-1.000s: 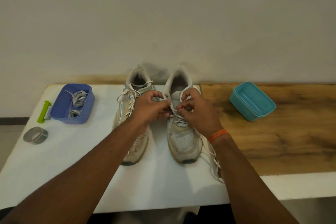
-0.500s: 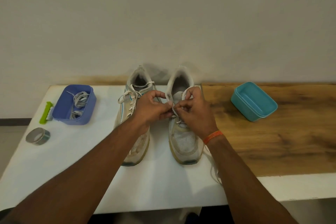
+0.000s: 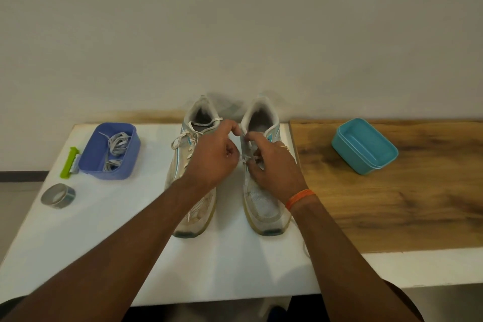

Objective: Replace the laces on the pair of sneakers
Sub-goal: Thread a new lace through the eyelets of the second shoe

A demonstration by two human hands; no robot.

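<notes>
Two worn white sneakers stand side by side on the white table (image 3: 104, 230), toes toward me. The left sneaker (image 3: 194, 206) keeps its white lace. Over the right sneaker (image 3: 264, 201), my left hand (image 3: 211, 157) and my right hand (image 3: 271, 165) both pinch its white lace (image 3: 244, 158) at the eyelets near the tongue. A short stretch of lace runs between the two hands. The rest of that lace is hidden under my fingers. A blue tub (image 3: 109, 151) at the left holds grey laces (image 3: 115, 146).
A green-handled tool (image 3: 68, 163) lies left of the blue tub, and a grey tape roll (image 3: 58, 195) sits nearer the table's left edge. A teal box (image 3: 364, 145) rests on the wooden board (image 3: 392, 204) to the right. The wall stands right behind the sneakers.
My hands have drawn slightly apart, showing a short piece of lace between them. The right hand has slid a little down the right sneaker. The view has shifted slightly.
</notes>
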